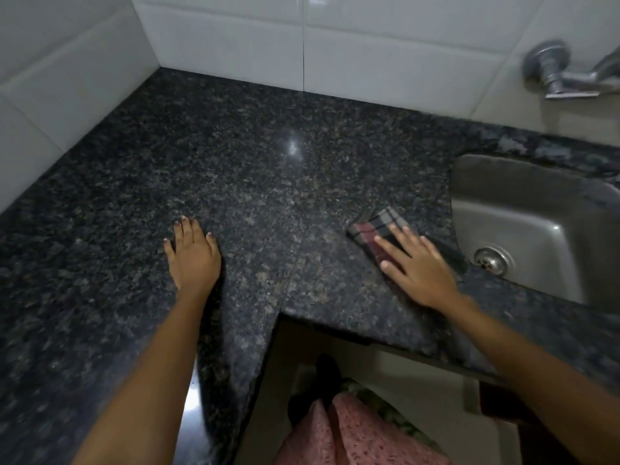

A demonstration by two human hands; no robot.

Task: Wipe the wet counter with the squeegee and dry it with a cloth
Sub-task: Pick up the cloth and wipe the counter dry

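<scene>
A dark speckled granite counter (261, 169) fills an L-shaped corner. A folded checked cloth (372, 228), grey and maroon, lies flat on it close to the sink's left rim. My right hand (416, 263) presses flat on the cloth with fingers spread, covering its near half. My left hand (193, 251) rests palm down on bare granite to the left, fingers apart, holding nothing. No squeegee is in view. Any wetness on the stone is hard to tell; only a light glint shows near the middle.
A steel sink (536, 229) with a round drain (491, 260) is set into the counter at the right. A metal tap (563, 72) sticks out of the white tiled wall (235, 38) above it. The counter's inner front edge (335, 325) lies below my hands.
</scene>
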